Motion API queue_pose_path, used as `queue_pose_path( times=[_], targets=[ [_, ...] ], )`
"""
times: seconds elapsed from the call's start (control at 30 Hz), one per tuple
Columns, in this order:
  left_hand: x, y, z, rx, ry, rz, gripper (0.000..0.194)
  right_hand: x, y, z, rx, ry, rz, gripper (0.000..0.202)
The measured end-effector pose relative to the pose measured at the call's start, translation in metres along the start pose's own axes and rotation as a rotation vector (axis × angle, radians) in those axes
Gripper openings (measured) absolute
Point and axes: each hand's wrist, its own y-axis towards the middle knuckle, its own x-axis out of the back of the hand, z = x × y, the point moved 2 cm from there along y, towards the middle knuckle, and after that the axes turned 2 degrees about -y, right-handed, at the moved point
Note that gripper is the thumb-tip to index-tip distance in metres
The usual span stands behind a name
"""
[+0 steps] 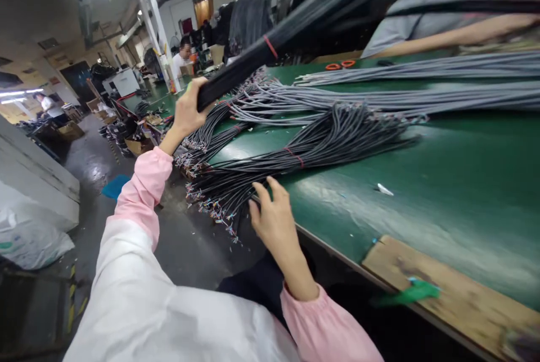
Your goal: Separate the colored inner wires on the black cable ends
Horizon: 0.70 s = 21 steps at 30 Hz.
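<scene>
My left hand (191, 110) is closed around one end of a long bundle of black cables (244, 72), tied with a red band, which slants up to the right above the table and blurs there. My right hand (274, 216) has its fingers apart with nothing in them. It hovers at the table edge, beside a tied bundle of black cables (274, 164) whose stripped, coloured wire ends (215, 207) hang past the edge. I cannot tell whether the fingertips touch those cables. Long grey cables (358, 98) lie behind, across the green table (464, 165).
A wooden board (442, 289) with a green strip (415, 293) lies on the near table edge. Orange scissor handles (340, 64) rest at the back. Opposite sits another person in a grey shirt (439, 8). A blue object (116, 186) is on the floor at left.
</scene>
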Motion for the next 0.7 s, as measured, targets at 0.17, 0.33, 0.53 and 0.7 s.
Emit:
queue_pose_path(
  times=[0.17, 0.33, 0.53, 0.7],
  targets=[
    [-0.078, -0.031, -0.076, -0.414, 0.018, 0.761, 0.063, -0.001, -0.074, 0.03, 0.071, 0.136, 0.048, 0.028],
    [-0.123, -0.048, -0.169, -0.657, -0.043, 0.878, 0.055, 0.012, -0.12, 0.044, 0.064, 0.188, 0.058, 0.025],
    [-0.155, -0.062, -0.258, -0.64, -0.131, 0.865, 0.041, 0.016, -0.154, 0.047, 0.031, 0.277, 0.14, 0.018],
    [-0.164, -0.073, -0.283, -0.415, -0.267, 0.659, 0.037, 0.02, -0.177, 0.043, 0.026, 0.312, 0.218, 0.026]
  ],
)
